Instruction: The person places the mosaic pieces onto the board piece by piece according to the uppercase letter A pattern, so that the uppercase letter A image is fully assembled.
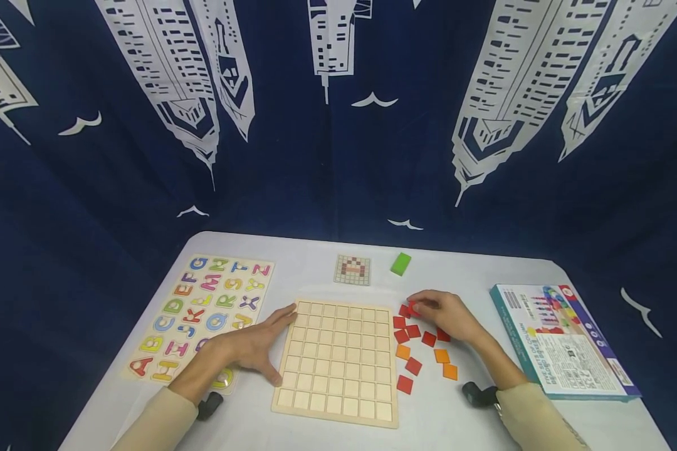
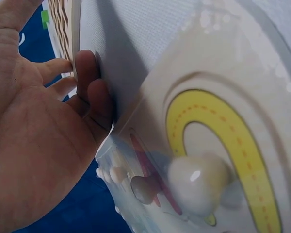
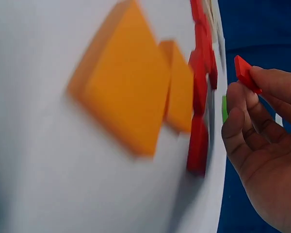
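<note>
My right hand (image 1: 446, 315) pinches a red square tile (image 3: 246, 75) between thumb and fingertips, held above the white table. Below and around this hand lie several loose red tiles (image 1: 404, 384) and three orange tiles (image 1: 449, 372). In the right wrist view two orange tiles are close to the camera, with a row of red ones behind. My left hand (image 1: 248, 346) rests at the left edge of a wooden grid board (image 1: 338, 360), thumb and fingers spread along that edge. All the squares of this board that show are bare wood.
Under the left forearm lies an alphabet puzzle board (image 1: 231, 259) with knobbed letters, partly hidden. Behind the grid board are a small pattern card (image 1: 352, 270) and a green block (image 1: 400, 264). A flat printed box (image 1: 564, 338) lies to the right, near the right forearm.
</note>
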`<state>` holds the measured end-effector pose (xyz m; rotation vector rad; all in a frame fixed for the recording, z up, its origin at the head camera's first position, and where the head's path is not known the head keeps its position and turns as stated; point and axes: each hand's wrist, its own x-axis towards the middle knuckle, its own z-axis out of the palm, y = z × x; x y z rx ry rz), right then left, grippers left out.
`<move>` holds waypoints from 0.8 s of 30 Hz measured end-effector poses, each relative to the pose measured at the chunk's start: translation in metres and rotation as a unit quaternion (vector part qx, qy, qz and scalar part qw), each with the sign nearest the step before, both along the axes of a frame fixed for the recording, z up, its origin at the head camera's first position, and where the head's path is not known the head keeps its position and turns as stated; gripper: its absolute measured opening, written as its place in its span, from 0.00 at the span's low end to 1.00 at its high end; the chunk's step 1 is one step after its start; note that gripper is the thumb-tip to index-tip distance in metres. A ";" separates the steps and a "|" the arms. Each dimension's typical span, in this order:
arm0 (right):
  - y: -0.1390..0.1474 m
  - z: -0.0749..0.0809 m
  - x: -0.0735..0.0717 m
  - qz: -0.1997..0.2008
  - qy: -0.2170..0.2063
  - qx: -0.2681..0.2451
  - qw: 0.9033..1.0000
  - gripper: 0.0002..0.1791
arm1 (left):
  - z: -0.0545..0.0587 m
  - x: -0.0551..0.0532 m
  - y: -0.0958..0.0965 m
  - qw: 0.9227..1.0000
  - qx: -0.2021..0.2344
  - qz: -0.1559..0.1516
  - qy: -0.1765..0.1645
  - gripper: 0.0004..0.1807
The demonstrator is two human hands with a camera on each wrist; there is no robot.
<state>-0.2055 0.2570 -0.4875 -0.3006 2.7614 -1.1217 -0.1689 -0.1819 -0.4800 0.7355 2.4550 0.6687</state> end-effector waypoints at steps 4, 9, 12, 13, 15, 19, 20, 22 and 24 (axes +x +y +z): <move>-0.013 0.003 -0.002 0.003 -0.003 -0.005 1.000 0.15 | 0.001 0.000 0.001 1.000 -0.008 0.000 0.002 0.73; -0.031 0.003 -0.003 0.021 -0.010 -0.018 1.000 0.14 | 0.000 -0.001 0.001 1.000 -0.012 0.006 -0.003 0.73; -0.040 0.001 -0.002 0.032 -0.012 -0.023 0.999 0.13 | -0.001 -0.001 0.002 1.000 -0.014 0.006 -0.005 0.73; -0.042 0.001 -0.002 0.034 -0.013 -0.022 0.999 0.13 | -0.002 -0.001 0.002 1.000 -0.016 0.005 -0.005 0.73; -0.047 -0.001 -0.002 0.039 -0.009 -0.022 0.999 0.12 | -0.002 -0.001 0.003 1.000 -0.018 0.004 -0.006 0.73; -0.055 -0.001 -0.004 0.049 0.006 -0.025 0.999 0.12 | -0.001 -0.002 0.003 1.000 -0.021 0.004 -0.004 0.73; -0.057 0.000 -0.004 0.052 0.010 -0.025 0.998 0.12 | -0.001 -0.003 0.004 1.000 -0.022 0.004 -0.004 0.73; -0.060 0.001 -0.005 0.058 0.014 -0.030 0.998 0.12 | -0.001 -0.003 0.004 1.000 -0.025 0.003 -0.001 0.73; -0.064 0.003 -0.006 0.061 0.014 -0.034 0.997 0.12 | -0.001 -0.004 0.004 1.000 -0.028 0.003 0.000 0.73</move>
